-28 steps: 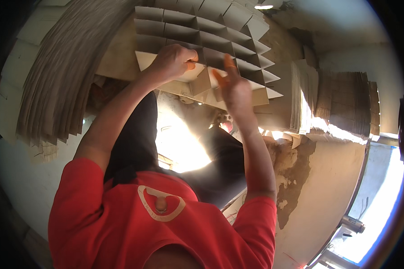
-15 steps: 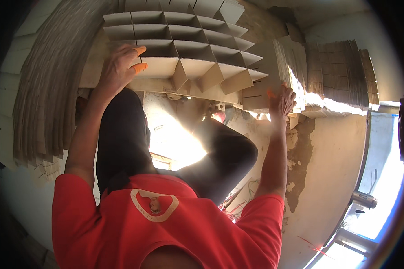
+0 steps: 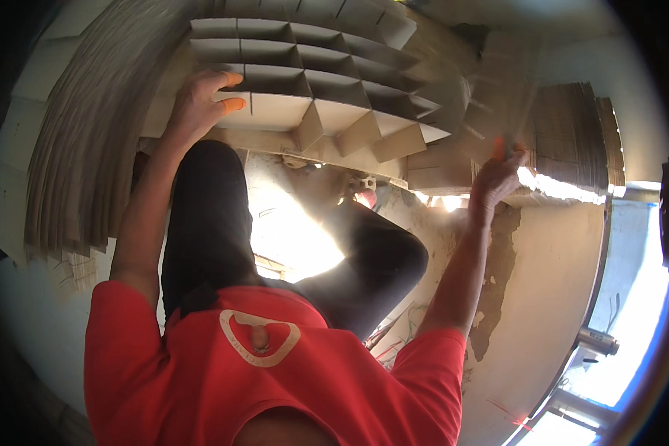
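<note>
A cardboard divider grid [image 3: 275,108] of crossed, slotted strips stands on a low board in front of me. At its near left corner is my left hand [image 3: 195,108], thumb and forefinger in orange finger covers. These fingers are spread, one on each side of the front strip's left end; whether they press on it is unclear. Out to the right, my right hand [image 3: 500,175], also with orange on its fingers, is closed on the lower end of a slotted cardboard strip [image 3: 504,85]. That strip is raised and smeared by motion.
A tall stack of cardboard strips [image 3: 89,141] leans at the left. More stacked strips [image 3: 569,137] stand at the right, beyond my right hand. My bent knees [image 3: 215,178] are under the near edge of the board [image 3: 267,141]. Bright sunlight falls between my legs.
My right hand has moved right, lifting a cardboard strip from the pile beside the grid. The grid appears slightly further right in view; my left hand stays at its corner.
</note>
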Motion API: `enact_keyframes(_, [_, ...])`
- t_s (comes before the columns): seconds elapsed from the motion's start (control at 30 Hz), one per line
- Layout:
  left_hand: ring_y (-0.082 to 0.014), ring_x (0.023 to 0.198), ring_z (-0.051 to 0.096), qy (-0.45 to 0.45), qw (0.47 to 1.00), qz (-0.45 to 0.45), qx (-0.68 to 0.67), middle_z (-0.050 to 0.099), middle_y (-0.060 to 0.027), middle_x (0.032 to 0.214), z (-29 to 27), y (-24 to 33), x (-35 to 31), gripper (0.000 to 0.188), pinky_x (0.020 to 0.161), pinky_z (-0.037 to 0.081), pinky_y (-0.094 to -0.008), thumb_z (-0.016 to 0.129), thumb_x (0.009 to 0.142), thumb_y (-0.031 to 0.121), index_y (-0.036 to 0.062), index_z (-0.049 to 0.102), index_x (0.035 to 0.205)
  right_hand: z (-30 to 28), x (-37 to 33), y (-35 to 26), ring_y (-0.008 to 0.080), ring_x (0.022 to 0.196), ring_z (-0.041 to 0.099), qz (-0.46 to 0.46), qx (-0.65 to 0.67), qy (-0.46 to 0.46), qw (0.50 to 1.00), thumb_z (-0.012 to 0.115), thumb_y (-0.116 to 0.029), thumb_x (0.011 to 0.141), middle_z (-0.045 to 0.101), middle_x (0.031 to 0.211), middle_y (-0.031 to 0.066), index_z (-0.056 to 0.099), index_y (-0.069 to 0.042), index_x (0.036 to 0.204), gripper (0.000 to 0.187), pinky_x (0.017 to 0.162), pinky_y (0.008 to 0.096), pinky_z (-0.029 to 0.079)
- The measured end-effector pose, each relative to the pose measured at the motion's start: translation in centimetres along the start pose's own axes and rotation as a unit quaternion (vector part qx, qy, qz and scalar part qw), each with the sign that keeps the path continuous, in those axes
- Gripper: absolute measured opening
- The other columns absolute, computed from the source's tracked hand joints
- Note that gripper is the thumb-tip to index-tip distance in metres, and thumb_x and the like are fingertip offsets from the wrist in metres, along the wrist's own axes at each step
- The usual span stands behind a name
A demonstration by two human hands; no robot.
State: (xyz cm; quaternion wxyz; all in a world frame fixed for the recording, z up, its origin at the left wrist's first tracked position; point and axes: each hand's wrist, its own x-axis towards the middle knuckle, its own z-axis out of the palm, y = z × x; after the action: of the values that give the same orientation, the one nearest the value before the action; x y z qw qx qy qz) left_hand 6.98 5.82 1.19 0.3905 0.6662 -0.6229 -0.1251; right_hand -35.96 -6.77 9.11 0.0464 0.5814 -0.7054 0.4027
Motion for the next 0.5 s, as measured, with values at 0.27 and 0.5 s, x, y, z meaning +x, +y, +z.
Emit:
enact_keyframes(0.27, [-0.0177, 0.087, 0.063, -0.017, 0.988, -0.061, -0.140, 0.067, -0.0128, 0.091, 0.5, -1.0, -0.1, 0.021, 0.077, 0.049, -0.0296, 0.066, 0.075, -0.002, -0.0041, 0.066, 0.096, -0.8, -3.2, -15.2, 0.0120, 0.088, 0.062, -0.293, 0.266, -0.133, 0.909, 0.069, -0.002, 0.081, 0.067, 0.104, 0.0124, 0.054, 0.002, 0.124, 0.046, 0.079, 0.0239, 0.050])
enact_keyframes(0.5, [-0.0180, 0.078, 0.063, -0.032, 0.984, -0.056, -0.167, 0.066, -0.0143, 0.085, 0.4, -0.4, 0.2, 0.016, 0.071, 0.049, -0.0301, 0.063, 0.077, -0.002, -0.0052, 0.065, 0.093, 2.8, -7.2, -20.3, 0.0058, 0.063, 0.053, -0.340, 0.299, -0.239, 0.859, 0.064, -0.001, 0.082, 0.060, 0.069, 0.0124, 0.051, 0.004, 0.126, 0.046, 0.061, 0.0207, 0.046])
